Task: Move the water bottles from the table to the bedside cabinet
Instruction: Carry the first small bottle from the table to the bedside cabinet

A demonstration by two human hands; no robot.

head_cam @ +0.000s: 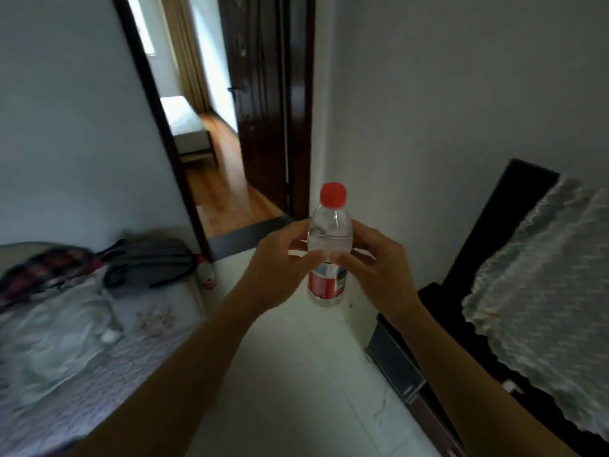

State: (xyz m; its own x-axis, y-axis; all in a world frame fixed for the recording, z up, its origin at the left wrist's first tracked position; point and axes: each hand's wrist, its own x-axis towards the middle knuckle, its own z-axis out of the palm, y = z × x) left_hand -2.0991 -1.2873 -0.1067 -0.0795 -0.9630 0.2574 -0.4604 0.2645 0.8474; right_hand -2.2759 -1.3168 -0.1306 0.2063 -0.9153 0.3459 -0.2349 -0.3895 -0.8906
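the bottle is in mid-air, upright, over the pale floor, between the bed on the left and a dark cabinet on the right that has a lace cloth draped over it. both grips have it. the left grip and the right grip curl round the clear body from either side, and their fingertips nearly meet in front, just above the red label. the red cap is on.

it looks like thin clear plastic with water inside, though how full it is is hard to tell. i judge it to have modest weight, easy for one grip. the wall is likely smooth and will give under a hard squeeze, so firm but not crushing pressure suits it. the ribbed middle and the label band probably give the best purchase. the neck under the cap would also serve for a carry. with the cap on, a tilt should spill nothing, and a drop would likely dent it, not break it.

a second small bottle with a red cap stands by the far corner of the bed, next to a grey bag. whether the dark cabinet is the bedside one, i cannot tell.
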